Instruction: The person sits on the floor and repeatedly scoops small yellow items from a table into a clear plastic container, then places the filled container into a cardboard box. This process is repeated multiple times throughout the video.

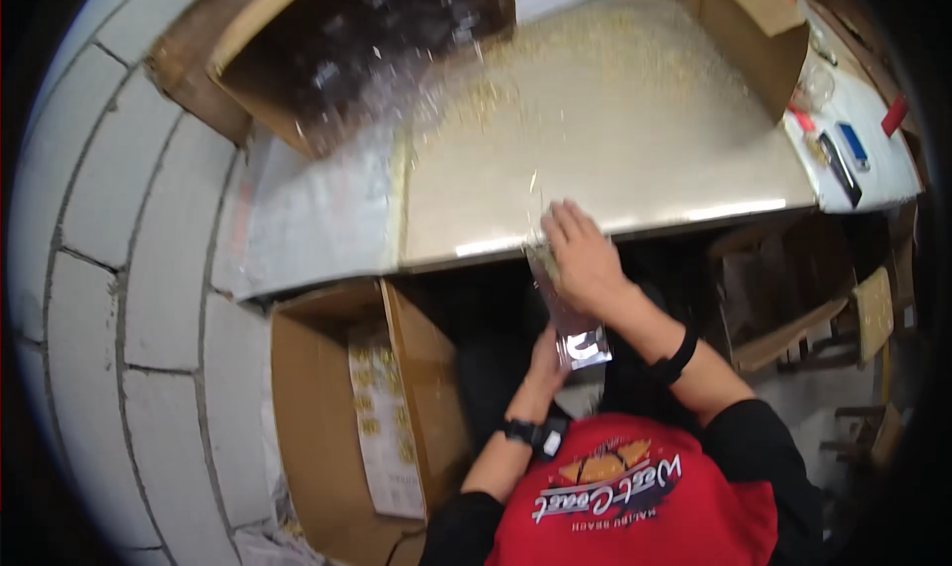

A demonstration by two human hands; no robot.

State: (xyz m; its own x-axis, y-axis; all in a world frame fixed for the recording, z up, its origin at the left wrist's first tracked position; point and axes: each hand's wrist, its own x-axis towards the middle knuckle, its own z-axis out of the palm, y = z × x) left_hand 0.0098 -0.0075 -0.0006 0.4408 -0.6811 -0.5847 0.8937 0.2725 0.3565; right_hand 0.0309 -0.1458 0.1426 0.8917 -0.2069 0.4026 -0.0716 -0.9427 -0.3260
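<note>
A narrow, shiny plastic packet (pixel 567 313) hangs just in front of the table's near edge, between my two hands. My left hand (pixel 545 356) is closed on its lower end from the left side, its fingers partly hidden. Over the packet's upper part lies my right hand (pixel 585 258), fingers together and bent across it, with the thumb out of sight. Beyond my right fingertips, thin golden slivers (pixel 534 181) show against the tabletop. What is inside the packet is too blurred to make out.
A tan-covered table (pixel 615 159) bears scattered golden bits. At its far left, a tilted cardboard box (pixel 263 30) holds many clear packets. On the right are another carton (pixel 759 30), a black-handled tool (pixel 841 169) and a blue object (pixel 852 145). An open box (pixel 426 387) stands below left, beside a block wall (pixel 84 318).
</note>
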